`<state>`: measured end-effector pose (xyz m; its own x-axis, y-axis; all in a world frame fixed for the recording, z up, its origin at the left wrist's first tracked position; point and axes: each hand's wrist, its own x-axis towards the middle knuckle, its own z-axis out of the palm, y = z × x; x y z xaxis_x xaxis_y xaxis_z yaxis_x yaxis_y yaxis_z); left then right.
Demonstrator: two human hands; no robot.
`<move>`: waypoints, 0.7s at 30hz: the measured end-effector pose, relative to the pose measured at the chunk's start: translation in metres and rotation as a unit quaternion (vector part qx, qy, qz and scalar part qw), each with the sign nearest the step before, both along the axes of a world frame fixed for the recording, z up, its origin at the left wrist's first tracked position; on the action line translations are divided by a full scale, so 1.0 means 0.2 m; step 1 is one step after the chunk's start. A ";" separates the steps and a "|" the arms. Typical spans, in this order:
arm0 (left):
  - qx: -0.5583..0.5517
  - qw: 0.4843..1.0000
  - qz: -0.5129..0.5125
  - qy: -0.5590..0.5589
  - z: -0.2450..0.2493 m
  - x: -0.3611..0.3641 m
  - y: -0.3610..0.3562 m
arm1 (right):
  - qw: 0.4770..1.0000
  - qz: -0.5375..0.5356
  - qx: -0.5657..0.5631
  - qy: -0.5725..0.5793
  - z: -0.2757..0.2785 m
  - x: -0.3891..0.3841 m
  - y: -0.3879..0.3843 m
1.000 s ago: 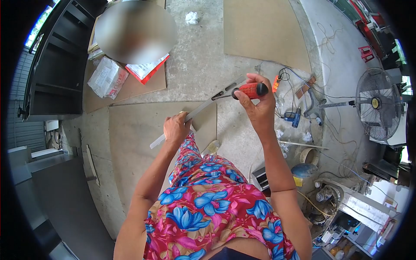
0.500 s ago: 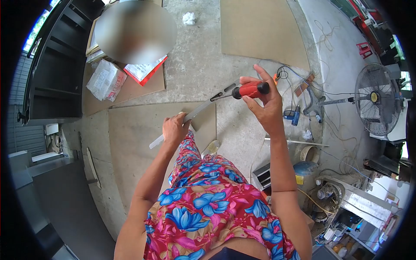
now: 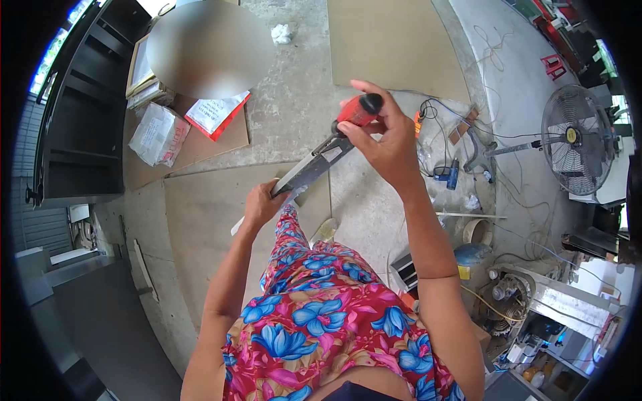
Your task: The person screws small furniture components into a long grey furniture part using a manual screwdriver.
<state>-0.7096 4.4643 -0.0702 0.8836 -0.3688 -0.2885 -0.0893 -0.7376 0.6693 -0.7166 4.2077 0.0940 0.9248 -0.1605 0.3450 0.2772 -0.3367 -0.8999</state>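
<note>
- Metal bar, one, slotted near its far end: I see it held slantwise above the floor, in front of the person's legs.
- Left hand, one: clamped on the bar near its middle.
- Screwdriver, one, red handle with black end: at the far end of the bar; whether its tip touches the bar, I cannot tell.
- Right hand, one: thumb and fingers together on the screwdriver handle.
- Floor, concrete, grey, stained and worn.
- Brown board, flat on the floor, below the left hand; a second brown board lies farther ahead.
- White scrap, one, crumpled, on bare concrete.
- Wrapped parcel, beside a red-and-white packet, both to my left.
- Black cabinet, shelved, at the left edge of my view; nearer, a dark grey panel.
- Narrow strip, lying on the concrete near that panel.
- Blue power tool, on the floor to the right, among loose cables.
- Fan, caged, right side.
- Red stool, small, beyond the fan.
- Machine, dusty, lower right.
</note>
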 end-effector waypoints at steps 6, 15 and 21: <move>0.105 0.984 -0.005 -0.140 0.00 0.00 0.01 | 0.997 -0.055 0.016 -0.046 0.02 -0.03 -0.07; 0.101 0.985 -0.004 -0.142 0.00 0.01 0.00 | 0.999 -0.045 0.002 -0.016 -0.02 -0.03 -0.07; 0.110 0.983 -0.005 -0.149 0.00 0.01 0.00 | 0.999 -0.044 0.001 -0.007 -0.04 -0.02 -0.07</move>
